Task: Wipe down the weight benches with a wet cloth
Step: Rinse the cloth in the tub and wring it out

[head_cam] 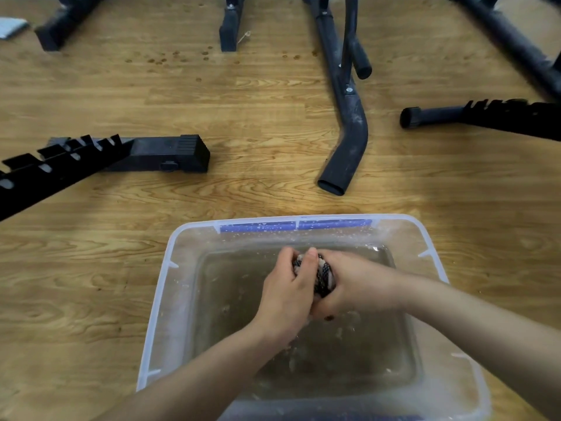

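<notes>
The translucent plastic tub [158,299] is showing wet, speckled walls. The patterned woven cloth [322,276] is looking soaked. The wood-grain floor [243,117] is appearing smooth; the matt black metal frames [349,129] are looking scuffed.

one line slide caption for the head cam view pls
Both hands, left and right, squeeze a cloth over a clear water tub.

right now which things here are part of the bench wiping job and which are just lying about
Part of the job: cloth, wrung by left hand and right hand; clear tub of water; black bench frames.

Lying about: pale flat item at top left.
</notes>
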